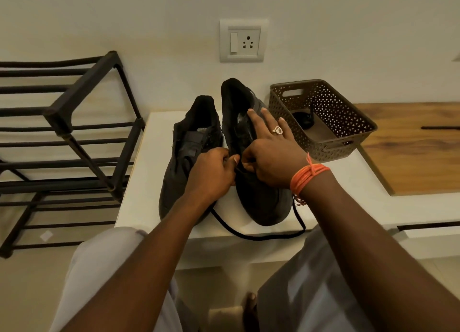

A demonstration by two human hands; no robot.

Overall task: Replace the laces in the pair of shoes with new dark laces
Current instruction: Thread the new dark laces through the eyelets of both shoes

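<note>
Left hand curled, right hand thumb-and-forefinger, both pinching dark lace over right shoe (lace tip hidden). Risk: slack loop below fingers snags table edge, unthreading the lace.

black shoes, brown perforated basket

Black rack, brown basket, wall socket

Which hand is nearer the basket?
Right. The right hand holds the right shoe, beside the basket; the left hand is farther off, by the left shoe.
</note>
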